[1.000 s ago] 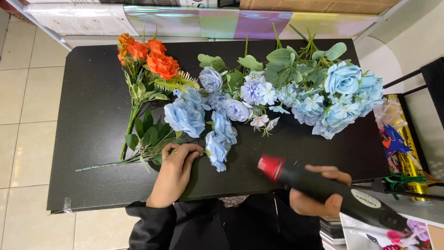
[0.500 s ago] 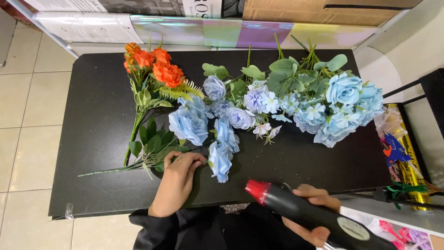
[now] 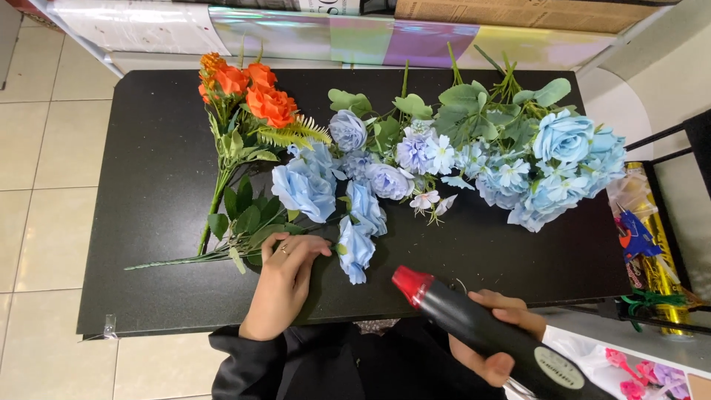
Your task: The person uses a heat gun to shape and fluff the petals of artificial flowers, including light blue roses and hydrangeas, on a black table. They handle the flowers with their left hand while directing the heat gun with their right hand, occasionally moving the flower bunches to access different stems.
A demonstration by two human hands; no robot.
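My left hand (image 3: 285,278) rests on the black table (image 3: 148,170), its fingertips on the green stem of a spray of pale blue artificial roses (image 3: 326,200). A ring shows on one finger. My right hand (image 3: 496,337) grips a black heat gun with a red nozzle (image 3: 474,322), held low over the table's near edge, nozzle pointing up-left toward the blue roses. A bunch of orange artificial roses (image 3: 255,96) with green leaves lies at the upper left. A larger bunch of blue flowers and leaves (image 3: 533,155) lies at the right.
Rolls of iridescent and white wrapping film (image 3: 348,33) lie along the table's far edge. A gold foil roll and coloured ribbons (image 3: 652,259) sit on a rack at the right. Pink ribbon bows (image 3: 641,374) lie at the lower right. Tiled floor (image 3: 37,148) is at the left.
The heat gun in my right hand has drawn back toward the near edge and lower right. My left hand has stayed on the blue rose stem.
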